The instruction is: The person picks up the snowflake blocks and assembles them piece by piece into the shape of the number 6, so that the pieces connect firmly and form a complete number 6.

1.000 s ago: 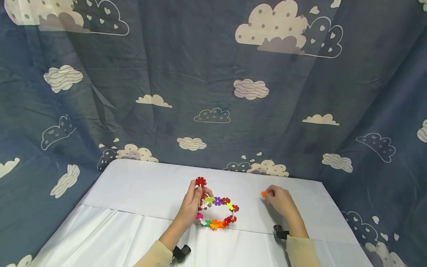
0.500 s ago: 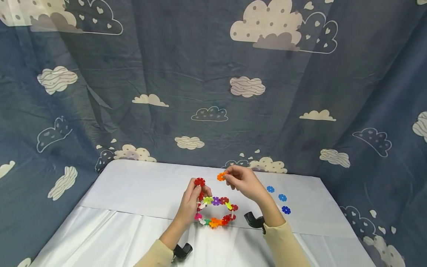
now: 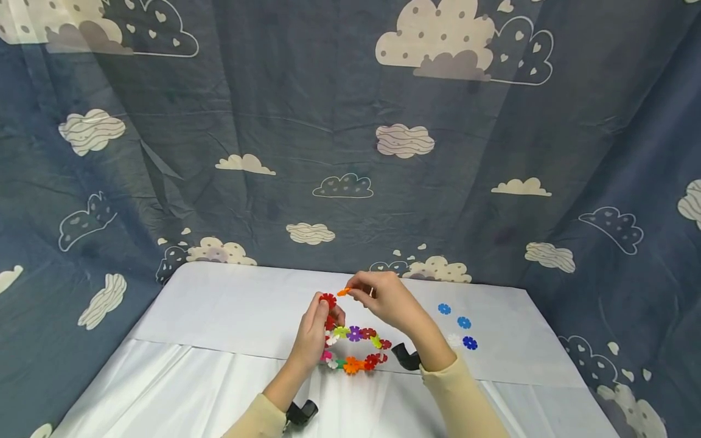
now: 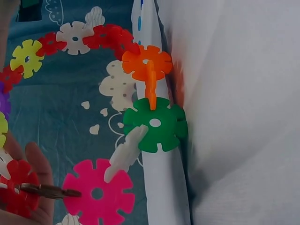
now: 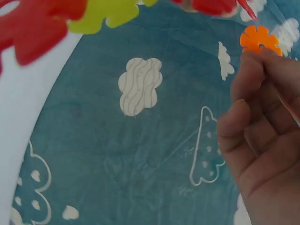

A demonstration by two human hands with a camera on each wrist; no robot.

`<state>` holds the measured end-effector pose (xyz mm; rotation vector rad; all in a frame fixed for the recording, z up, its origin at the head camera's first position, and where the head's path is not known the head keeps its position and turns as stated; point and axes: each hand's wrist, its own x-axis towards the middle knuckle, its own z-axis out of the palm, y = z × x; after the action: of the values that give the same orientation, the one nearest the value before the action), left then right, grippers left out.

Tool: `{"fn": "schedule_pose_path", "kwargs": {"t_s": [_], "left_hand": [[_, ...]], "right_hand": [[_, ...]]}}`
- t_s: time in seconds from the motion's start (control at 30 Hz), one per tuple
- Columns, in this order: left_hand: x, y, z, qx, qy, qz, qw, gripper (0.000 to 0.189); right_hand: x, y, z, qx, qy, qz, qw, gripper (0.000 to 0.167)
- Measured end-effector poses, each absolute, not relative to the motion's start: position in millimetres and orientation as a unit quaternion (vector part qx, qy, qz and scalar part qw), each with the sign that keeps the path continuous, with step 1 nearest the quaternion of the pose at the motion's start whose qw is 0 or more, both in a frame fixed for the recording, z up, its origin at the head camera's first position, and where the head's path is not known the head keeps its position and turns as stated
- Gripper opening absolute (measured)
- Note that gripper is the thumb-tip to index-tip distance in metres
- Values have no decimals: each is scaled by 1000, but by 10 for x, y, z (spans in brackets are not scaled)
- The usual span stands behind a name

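My left hand [image 3: 311, 331] grips a ring of interlocked flower-shaped plastic discs [image 3: 354, 333], holding it up over the table. The ring mixes red, yellow, purple, white, orange, green and pink pieces. A red disc [image 3: 328, 300] stands up above the left thumb. Between thumb and fingers, my right hand [image 3: 389, 299] pinches an orange flower disc [image 3: 343, 292], just right of that red disc and seemingly apart from it. In the left wrist view, a green disc [image 4: 155, 124] joins orange and white ones, with a pink disc [image 4: 97, 193] below. The right wrist view shows the orange disc [image 5: 260, 40] at the fingertips.
On the white table [image 3: 246, 304], loose blue flower discs [image 3: 463, 322] and a white one [image 3: 454, 340] lie to the right of my right arm. A dark curtain with a cloud pattern [image 3: 345, 152] hangs behind the table.
My right hand has come left from the table's right side, carrying the orange disc up to the red one. The loose blue discs came into sight. My left hand has kept its hold.
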<state>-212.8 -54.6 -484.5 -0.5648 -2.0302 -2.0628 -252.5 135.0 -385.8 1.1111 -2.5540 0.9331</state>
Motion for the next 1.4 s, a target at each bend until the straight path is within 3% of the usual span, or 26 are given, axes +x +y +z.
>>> {"fn": "schedule_pose_path", "kwargs": {"t_s": [0.27, 0.57, 0.73, 0.97, 1.4], "left_hand": [[-2100, -529, -4809, -167, -688, -701, 86, 38], [-2095, -529, -4807, -160, -693, -697, 90, 38], [-2098, -531, -4814, -165, -694, -695, 91, 37], [-2095, -527, -4822, -187, -701, -682, 97, 37], [-2083, -539, -4822, -188, -702, -681, 94, 37]], "right_hand": [[-2482, 1295, -3874, 443, -840, 231, 213, 11], [-2454, 1319, -3894, 473, -812, 211, 270, 21], [-2476, 1339, -3932, 483, -800, 234, 268, 22], [-2513, 1333, -3993, 455, -804, 335, 188, 19], [-2526, 1271, -3996, 456, -807, 310, 212, 19]]}}
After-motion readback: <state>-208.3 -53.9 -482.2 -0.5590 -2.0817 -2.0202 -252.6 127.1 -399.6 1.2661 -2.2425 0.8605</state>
